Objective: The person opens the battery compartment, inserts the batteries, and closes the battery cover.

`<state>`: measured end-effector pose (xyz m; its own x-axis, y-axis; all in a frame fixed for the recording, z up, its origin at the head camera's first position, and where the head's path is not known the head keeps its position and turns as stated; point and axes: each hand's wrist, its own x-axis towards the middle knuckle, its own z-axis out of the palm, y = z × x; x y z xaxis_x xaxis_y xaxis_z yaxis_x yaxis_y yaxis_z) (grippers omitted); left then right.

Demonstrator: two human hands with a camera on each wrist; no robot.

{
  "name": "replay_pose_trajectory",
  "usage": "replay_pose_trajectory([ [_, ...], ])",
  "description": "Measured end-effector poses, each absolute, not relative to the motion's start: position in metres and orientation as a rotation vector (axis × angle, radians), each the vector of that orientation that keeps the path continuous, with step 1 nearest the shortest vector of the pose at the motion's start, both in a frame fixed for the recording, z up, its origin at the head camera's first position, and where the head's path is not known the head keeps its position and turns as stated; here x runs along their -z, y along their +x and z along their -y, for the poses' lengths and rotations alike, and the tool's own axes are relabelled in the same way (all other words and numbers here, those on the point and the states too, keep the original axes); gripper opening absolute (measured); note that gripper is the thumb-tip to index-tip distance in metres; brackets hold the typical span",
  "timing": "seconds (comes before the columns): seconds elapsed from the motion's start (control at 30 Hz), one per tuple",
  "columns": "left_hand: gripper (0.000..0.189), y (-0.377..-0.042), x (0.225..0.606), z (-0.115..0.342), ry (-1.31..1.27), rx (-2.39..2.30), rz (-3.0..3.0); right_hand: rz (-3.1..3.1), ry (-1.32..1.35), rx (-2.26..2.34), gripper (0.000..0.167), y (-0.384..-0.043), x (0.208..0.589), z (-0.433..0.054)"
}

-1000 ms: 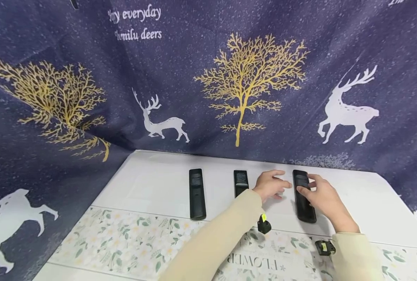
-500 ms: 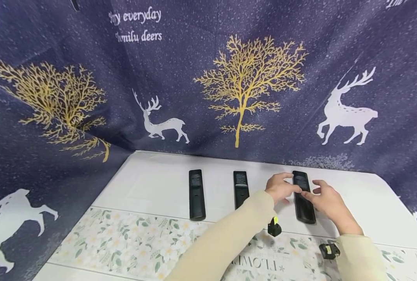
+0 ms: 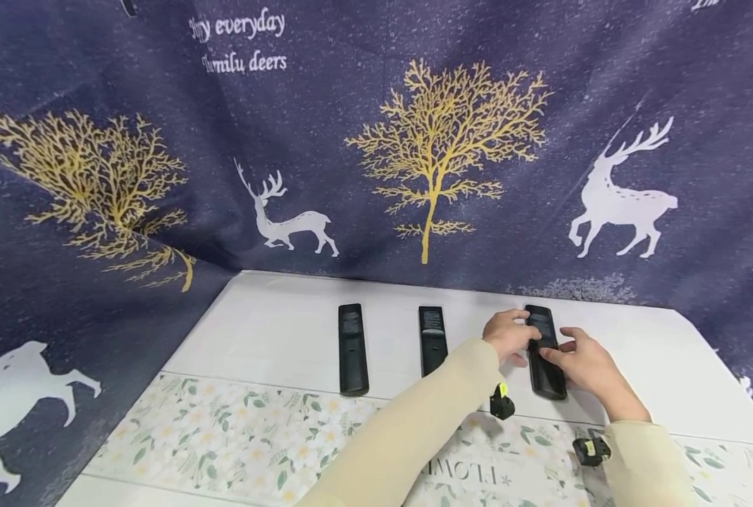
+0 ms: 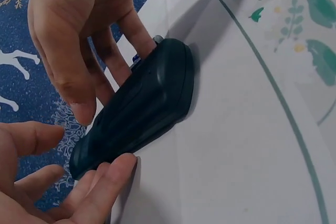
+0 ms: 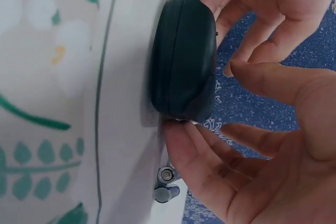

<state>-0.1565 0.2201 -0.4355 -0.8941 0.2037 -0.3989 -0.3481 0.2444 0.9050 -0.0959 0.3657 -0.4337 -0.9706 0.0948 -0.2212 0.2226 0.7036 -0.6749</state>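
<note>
The rightmost black remote control (image 3: 548,373) lies face down on the white table, one hand on either side. My left hand (image 3: 506,334) is at its left edge, thumb over its back; fingers reach along the side in the left wrist view, where the remote control (image 4: 142,95) shows from its near end. My right hand (image 3: 587,360) is at the right edge. In the right wrist view its fingertips (image 5: 176,129) touch the side of the remote control (image 5: 186,59), while the thumb stands off the back. Neither hand visibly pinches it.
Two more black remote controls lie to the left, one at far left (image 3: 353,352) and one in the middle (image 3: 434,336), partly behind the left sleeve (image 3: 408,422). A floral strip (image 3: 224,436) crosses the table's front. A dark blue patterned cloth (image 3: 325,141) hangs behind.
My left hand has moved right, from beside the rightmost remote control onto its left edge. My right hand's fingers have shifted slightly lower along the right edge.
</note>
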Motion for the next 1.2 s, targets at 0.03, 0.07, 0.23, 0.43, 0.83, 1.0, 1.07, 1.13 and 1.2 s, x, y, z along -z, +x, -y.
replay_pose_trajectory([
  [0.03,0.044,-0.157,0.436,-0.22,-0.147,-1.703,-2.079,-2.728,0.256,1.138,0.085,-0.096,0.434,-0.366],
  [0.07,0.044,-0.157,0.436,-0.22,-0.155,-1.718,-2.071,-2.716,0.256,1.162,0.085,-0.096,0.435,-0.366],
  [0.23,0.043,-0.156,0.436,-0.224,-0.192,-1.711,-2.078,-2.648,0.273,1.273,0.086,-0.094,0.438,-0.371],
  [0.43,0.042,-0.158,0.437,-0.221,-0.196,-1.699,-2.087,-2.643,0.25,1.301,0.088,-0.094,0.441,-0.372],
  [0.83,0.052,-0.167,0.451,-0.205,-0.1,-1.711,-2.131,-2.674,0.206,1.368,0.089,-0.092,0.448,-0.352],
  [1.0,0.058,-0.164,0.454,-0.204,-0.026,-1.707,-2.146,-2.694,0.18,1.431,0.084,-0.086,0.448,-0.347],
  [1.07,0.059,-0.163,0.454,-0.204,-0.014,-1.706,-2.167,-2.709,0.149,1.448,0.081,-0.085,0.447,-0.345],
  [1.13,0.058,-0.163,0.452,-0.203,-0.003,-1.732,-2.171,-2.737,0.115,1.447,0.079,-0.084,0.445,-0.344],
  [1.2,0.059,-0.164,0.449,-0.201,0.017,-1.774,-2.146,-2.772,0.092,1.422,0.077,-0.083,0.442,-0.343],
])
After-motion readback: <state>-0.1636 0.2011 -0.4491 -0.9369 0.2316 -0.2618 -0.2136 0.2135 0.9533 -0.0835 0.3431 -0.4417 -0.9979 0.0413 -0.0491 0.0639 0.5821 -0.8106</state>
